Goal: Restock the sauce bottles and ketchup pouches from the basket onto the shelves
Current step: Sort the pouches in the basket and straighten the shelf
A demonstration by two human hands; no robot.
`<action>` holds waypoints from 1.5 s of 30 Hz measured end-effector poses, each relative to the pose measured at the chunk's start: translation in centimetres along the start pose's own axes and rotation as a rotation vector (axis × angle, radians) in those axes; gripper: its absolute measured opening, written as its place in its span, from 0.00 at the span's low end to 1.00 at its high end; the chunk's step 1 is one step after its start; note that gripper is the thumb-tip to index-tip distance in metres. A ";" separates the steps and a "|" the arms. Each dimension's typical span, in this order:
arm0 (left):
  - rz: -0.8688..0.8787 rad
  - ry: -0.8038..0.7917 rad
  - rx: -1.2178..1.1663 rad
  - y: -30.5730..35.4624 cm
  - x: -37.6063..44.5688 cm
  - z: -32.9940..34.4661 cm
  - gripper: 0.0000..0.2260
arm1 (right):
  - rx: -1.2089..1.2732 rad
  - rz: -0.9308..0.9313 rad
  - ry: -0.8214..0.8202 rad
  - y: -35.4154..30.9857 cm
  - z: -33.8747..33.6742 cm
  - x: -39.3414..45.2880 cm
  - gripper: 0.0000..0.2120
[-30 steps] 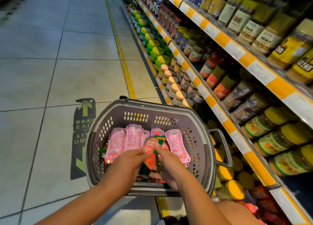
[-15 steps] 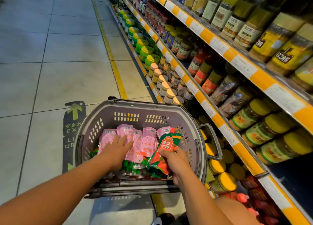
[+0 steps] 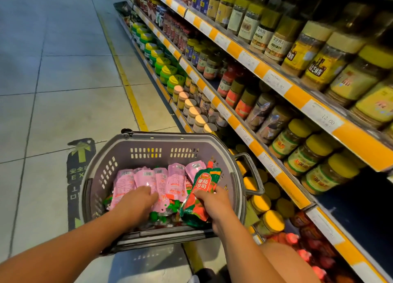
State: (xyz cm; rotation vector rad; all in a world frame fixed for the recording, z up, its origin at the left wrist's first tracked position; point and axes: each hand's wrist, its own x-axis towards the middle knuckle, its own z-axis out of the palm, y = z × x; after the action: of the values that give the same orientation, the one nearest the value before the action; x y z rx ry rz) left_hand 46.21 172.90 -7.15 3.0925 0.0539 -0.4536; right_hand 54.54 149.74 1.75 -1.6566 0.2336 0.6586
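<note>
A grey plastic basket [image 3: 119, 155] stands on the floor in front of me, holding several pink-backed ketchup pouches [image 3: 146, 180] in a row. My right hand [image 3: 214, 206] grips a red and green ketchup pouch [image 3: 202, 193] at the basket's right side, its top tilted up toward the shelves. My left hand [image 3: 136, 204] rests on the pink pouches, its fingers curled down among them. Whether it holds one, I cannot tell. More red and green pouches lie underneath, mostly hidden.
Shelves [image 3: 282, 87] with orange price strips run along the right, packed with jars and bottles. Yellow-lidded jars [image 3: 272, 219] and red pouches [image 3: 306, 242] fill the lowest shelf beside the basket. A yellow floor line [image 3: 127, 84] and tiled aisle lie to the left.
My right hand has drawn the red and green pouch up and to the right, away from my left hand. My left hand has settled onto the pink pouches.
</note>
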 end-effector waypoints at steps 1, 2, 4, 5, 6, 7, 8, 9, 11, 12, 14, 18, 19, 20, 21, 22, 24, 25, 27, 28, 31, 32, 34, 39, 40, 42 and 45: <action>0.010 0.033 -0.037 -0.1 -0.2 -0.3 0.20 | 0.009 -0.006 -0.002 -0.1 -0.1 -0.3 0.12; 0.019 0.054 -0.079 -0.2 -0.4 -0.7 0.21 | 0.015 -0.017 -0.003 -0.2 -0.2 -0.6 0.12; -0.005 0.121 -0.219 -0.4 -1.1 -2.1 0.21 | 0.022 -0.040 -0.002 -0.5 -0.4 -1.2 0.12; -0.046 0.177 -0.331 -0.4 -1.6 -3.0 0.19 | 0.027 -0.049 0.000 -0.7 -0.5 -1.6 0.12; -0.096 0.238 -0.468 -0.4 -1.9 -3.9 0.17 | 0.034 -0.058 0.001 -0.8 -0.6 -1.9 0.12; -0.156 0.295 -0.621 -0.5 -2.3 -4.6 0.15 | 0.042 -0.064 0.002 -1.0 -0.7 -2.3 0.13; -0.215 0.344 -0.773 -0.7 -2.5 -5.3 0.12 | 0.053 -0.071 0.002 -1.1 -0.8 -2.7 0.13; -0.263 0.377 -0.907 -0.9 -2.7 -6.0 0.10 | 0.065 -0.078 0.001 -1.2 -0.9 -3.0 0.14; -0.320 0.419 -1.102 -1.1 -3.1 -7.5 0.07 | 0.094 -0.098 0.002 -1.6 -1.3 -3.8 0.14; -0.331 0.433 -1.176 -0.8 -3.4 -8.4 0.07 | 0.113 -0.111 0.006 -1.7 -1.5 -4.2 0.13; -0.334 0.465 -1.311 0.2 -4.1 -10.2 0.04 | 0.147 -0.147 0.022 -2.0 -2.1 -4.9 0.14; -0.306 0.528 -1.514 2.9 -5.2 -13.9 0.03 | 0.215 -0.214 0.085 -2.2 -3.6 -6.5 0.15; -0.296 0.533 -1.543 3.4 -5.3 -14.8 0.04 | 0.233 -0.232 0.097 -2.3 -4.0 -7.0 0.15; -0.285 0.534 -1.574 3.8 -5.4 -15.7 0.06 | 0.249 -0.247 0.105 -2.3 -4.4 -7.5 0.15; -0.274 0.527 -1.600 4.3 -5.4 -16.5 0.07 | 0.261 -0.258 0.108 -2.3 -4.8 -8.0 0.15; -0.260 0.520 -1.629 4.9 -5.5 -17.3 0.09 | 0.271 -0.268 0.110 -2.3 -5.3 -8.5 0.15; -0.216 0.511 -1.677 6.2 -5.7 -18.9 0.10 | 0.290 -0.291 0.122 -2.2 -6.3 -9.6 0.16; -0.196 0.501 -1.703 6.9 -5.8 -19.7 0.09 | 0.297 -0.309 0.132 -2.1 -6.8 -10.2 0.17; -0.181 0.475 -1.753 8.8 -5.9 -21.2 0.09 | 0.320 -0.350 0.149 -2.0 -7.9 -11.3 0.19; -0.171 0.465 -1.768 9.7 -6.0 -21.9 0.09 | 0.351 -0.364 0.156 -2.0 -8.7 -11.9 0.19; -0.094 0.469 -1.801 12.5 -6.0 -23.7 0.08 | 0.476 -0.390 0.158 -1.8 -11.5 -13.8 0.18; -0.073 0.464 -1.799 13.6 -6.0 -24.2 0.07 | 0.492 -0.398 0.170 -1.8 -12.6 -14.6 0.18; -0.023 0.454 -1.808 16.0 -6.2 -25.1 0.07 | 0.507 -0.415 0.211 -1.4 -15.5 -16.1 0.20; 0.097 0.327 -1.850 21.8 -6.0 -26.0 0.06 | 0.566 -0.388 0.371 0.5 -23.8 -19.9 0.18; 0.116 0.302 -1.851 23.0 -6.0 -26.0 0.07 | 0.555 -0.384 0.407 1.0 -25.3 -20.8 0.18; 0.128 0.256 -1.827 25.6 -5.8 -26.0 0.08 | 0.505 -0.373 0.464 2.5 -28.2 -22.6 0.17; 0.165 0.144 -1.822 30.1 -5.7 -25.3 0.06 | 0.455 -0.334 0.523 4.6 -31.8 -25.6 0.16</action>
State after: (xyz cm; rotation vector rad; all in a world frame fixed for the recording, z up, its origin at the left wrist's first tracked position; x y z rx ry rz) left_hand 49.13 143.13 19.02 1.3016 0.1176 -0.0266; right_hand 40.54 113.03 13.67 -1.3515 0.4343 -0.0922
